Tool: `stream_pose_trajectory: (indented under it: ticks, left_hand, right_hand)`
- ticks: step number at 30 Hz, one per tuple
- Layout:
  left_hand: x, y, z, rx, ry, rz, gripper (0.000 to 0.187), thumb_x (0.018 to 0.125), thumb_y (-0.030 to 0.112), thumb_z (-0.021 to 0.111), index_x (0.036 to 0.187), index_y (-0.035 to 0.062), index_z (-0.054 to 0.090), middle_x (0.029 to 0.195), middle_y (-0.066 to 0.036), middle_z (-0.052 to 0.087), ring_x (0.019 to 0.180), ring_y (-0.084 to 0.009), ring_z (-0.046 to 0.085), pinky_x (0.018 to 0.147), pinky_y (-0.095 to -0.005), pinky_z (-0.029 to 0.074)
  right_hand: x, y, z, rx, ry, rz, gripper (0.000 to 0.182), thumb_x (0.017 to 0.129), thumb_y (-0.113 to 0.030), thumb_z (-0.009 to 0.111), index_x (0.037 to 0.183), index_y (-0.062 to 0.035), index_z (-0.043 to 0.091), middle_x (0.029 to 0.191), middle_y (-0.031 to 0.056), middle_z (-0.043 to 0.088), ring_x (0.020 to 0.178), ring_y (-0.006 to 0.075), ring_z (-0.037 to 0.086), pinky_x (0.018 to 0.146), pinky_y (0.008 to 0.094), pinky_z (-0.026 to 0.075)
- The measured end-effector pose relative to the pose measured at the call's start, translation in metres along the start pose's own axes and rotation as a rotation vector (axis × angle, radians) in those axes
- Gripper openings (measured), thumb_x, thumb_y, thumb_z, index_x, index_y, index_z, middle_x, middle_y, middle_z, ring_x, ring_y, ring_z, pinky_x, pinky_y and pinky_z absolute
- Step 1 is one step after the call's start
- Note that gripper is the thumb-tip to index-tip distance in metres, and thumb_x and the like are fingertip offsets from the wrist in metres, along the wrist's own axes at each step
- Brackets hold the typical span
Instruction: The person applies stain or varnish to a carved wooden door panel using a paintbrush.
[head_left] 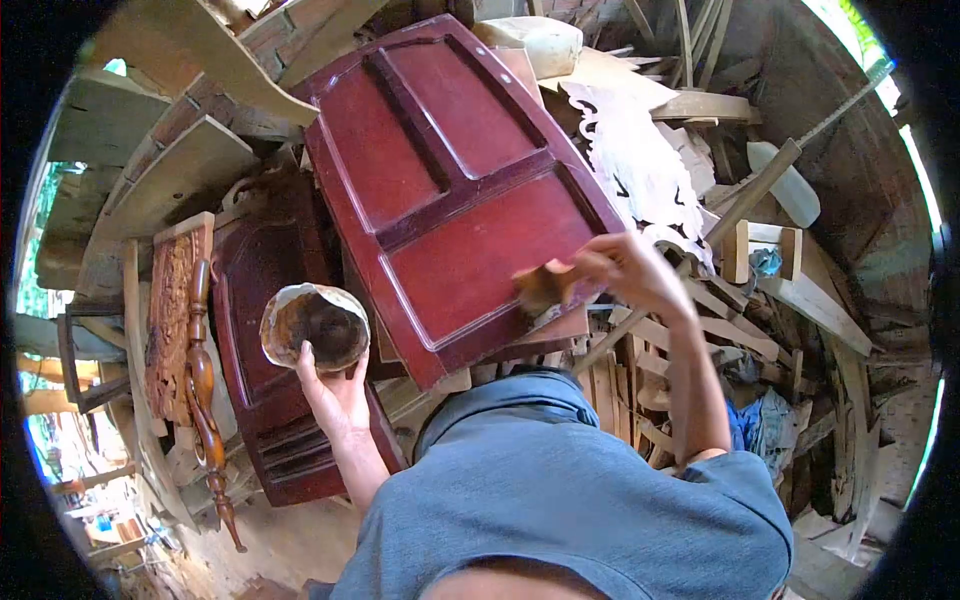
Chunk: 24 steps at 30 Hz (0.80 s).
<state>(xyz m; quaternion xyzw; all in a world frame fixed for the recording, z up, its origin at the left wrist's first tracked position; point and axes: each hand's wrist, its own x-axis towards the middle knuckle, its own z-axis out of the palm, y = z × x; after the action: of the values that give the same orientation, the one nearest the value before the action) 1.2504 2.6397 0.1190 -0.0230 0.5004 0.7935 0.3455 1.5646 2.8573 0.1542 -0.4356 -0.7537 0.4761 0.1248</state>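
My left hand (338, 398) is closed on the side of a round, whitish container (278, 310), whose open top shows a dark brown stained inside. In my right hand (635, 275) is a wide brush (543, 287), its brown bristles over the near right part of a panelled wooden door (485, 245). The door is a glossy dark red, with raised mouldings around sunken panels, and lies in front of my body. Motion blurs the right fingers and the brush a little.
A second dark red panel (275, 440) leans at left beside a turned wooden post (207, 400). White scroll-cut board (640, 160) and a plastic jug (540, 45) lie beyond the door. Scrap wood (740, 330) and a blue cloth (765, 425) are piled at right.
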Motion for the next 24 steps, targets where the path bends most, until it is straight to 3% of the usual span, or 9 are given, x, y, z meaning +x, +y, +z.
stream_pose_trajectory:
  ticks: [4,6,7,10,12,15,18,21,24]
  left_hand:
    - [0.003,0.001,0.001,-0.040,-0.039,-0.036,0.068,0.087,0.036,0.066,0.143,0.0162,0.034,0.144,-0.008,0.036,0.132,-0.0290,0.037,0.103,-0.0579,0.038]
    - [0.003,0.002,0.001,-0.049,-0.064,-0.048,0.068,0.086,0.036,0.066,0.142,0.0156,0.034,0.144,-0.008,0.036,0.132,-0.0292,0.037,0.104,-0.0583,0.037]
    - [0.003,0.002,0.001,-0.050,-0.065,-0.042,0.068,0.086,0.036,0.066,0.142,0.0156,0.034,0.144,-0.008,0.036,0.132,-0.0292,0.037,0.104,-0.0583,0.037]
    - [0.000,0.006,0.003,-0.058,-0.035,-0.017,0.068,0.086,0.035,0.067,0.142,0.0155,0.034,0.143,-0.008,0.036,0.132,-0.0293,0.036,0.105,-0.0586,0.037]
    - [-0.003,0.008,0.003,-0.023,0.008,0.015,0.068,0.087,0.038,0.064,0.143,0.0137,0.033,0.141,-0.012,0.039,0.129,-0.0304,0.041,0.104,-0.0549,0.038]
    - [-0.004,0.009,-0.003,-0.036,0.007,0.021,0.067,0.087,0.038,0.063,0.143,0.0146,0.034,0.141,-0.012,0.038,0.129,-0.0305,0.041,0.103,-0.0547,0.039]
    - [0.002,0.011,-0.020,-0.094,-0.021,-0.032,0.070,0.086,0.035,0.067,0.144,0.0172,0.032,0.144,-0.009,0.036,0.132,-0.0294,0.036,0.105,-0.0577,0.036]
    - [-0.002,0.012,-0.019,-0.071,0.025,-0.011,0.070,0.085,0.035,0.067,0.144,0.0180,0.032,0.143,-0.008,0.038,0.132,-0.0286,0.037,0.105,-0.0576,0.036]
    - [-0.004,0.014,-0.018,-0.065,0.059,0.004,0.070,0.085,0.036,0.068,0.144,0.0183,0.033,0.143,-0.008,0.037,0.132,-0.0280,0.037,0.105,-0.0574,0.036]
  right_hand:
    - [-0.005,0.001,-0.040,-0.339,0.398,0.106,0.019,0.094,-0.018,0.058,0.098,-0.0038,0.070,0.081,0.0097,0.072,0.069,0.0122,0.066,0.063,0.0284,0.052]
    - [-0.002,0.009,-0.044,-0.736,0.685,-0.128,0.017,0.093,-0.016,0.060,0.098,-0.0026,0.070,0.084,0.0103,0.071,0.071,0.0129,0.067,0.065,0.0285,0.052]
    - [-0.003,0.008,-0.044,-0.733,0.687,-0.133,0.017,0.093,-0.016,0.060,0.098,-0.0026,0.070,0.084,0.0103,0.071,0.071,0.0129,0.067,0.065,0.0285,0.052]
    - [-0.002,0.006,-0.046,-0.302,0.371,-0.227,0.015,0.089,-0.011,0.063,0.100,-0.0026,0.069,0.083,0.0088,0.070,0.075,0.0134,0.067,0.069,0.0274,0.052]
    - [0.000,-0.008,-0.059,-0.437,0.079,-0.124,0.015,0.089,-0.012,0.064,0.100,-0.0039,0.069,0.082,0.0080,0.069,0.077,0.0130,0.066,0.069,0.0275,0.051]
    - [0.046,0.022,-0.078,-0.536,0.109,-0.090,0.014,0.090,-0.014,0.063,0.098,-0.0037,0.069,0.083,0.0089,0.068,0.075,0.0140,0.064,0.068,0.0302,0.050]
    - [0.088,0.033,-0.089,-0.598,0.402,-0.446,0.016,0.091,-0.015,0.062,0.100,-0.0036,0.069,0.083,0.0098,0.068,0.078,0.0199,0.065,0.071,0.0323,0.051]
    - [0.096,0.025,-0.088,-0.533,0.436,-0.464,0.017,0.090,-0.017,0.063,0.099,-0.0047,0.070,0.083,0.0105,0.068,0.078,0.0219,0.065,0.071,0.0331,0.051]
    - [0.072,0.029,-0.082,-0.720,0.209,-0.333,0.017,0.089,-0.020,0.065,0.098,-0.0064,0.071,0.080,0.0097,0.068,0.073,0.0211,0.066,0.068,0.0344,0.052]
